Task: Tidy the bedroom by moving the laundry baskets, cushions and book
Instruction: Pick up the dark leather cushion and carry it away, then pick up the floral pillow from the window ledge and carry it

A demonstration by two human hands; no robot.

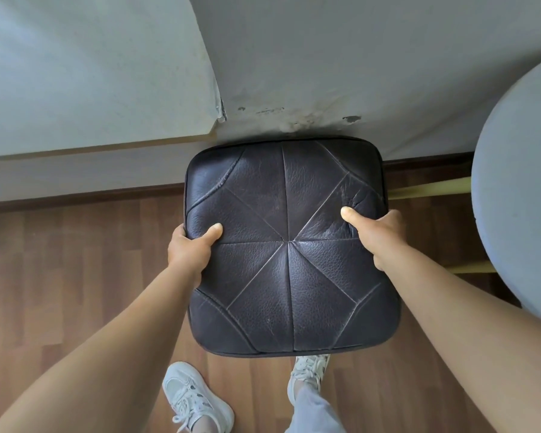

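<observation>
Two hands carry a dark leather cushion (pixel 289 245) flat above the wooden floor (pixel 75 260), its far edge close to the grey wall (pixel 356 73) at the skirting. Left hand (pixel 189 250) has its grip curled round the cushion's left edge, thumb on top and fingers hidden beneath; right hand (pixel 377 232) clamps the right edge the same way, thumb denting the leather. White trainers (pixel 197 398) stand on the floor below its near edge, and a round grey seat (pixel 519 189) is just beside it on the right.

Grained dark leather cushion (pixel 286 245) (stitched, slightly glossy), wood-look floor (pixel 75 260), scuffed matt wall (pixel 356 73)
</observation>
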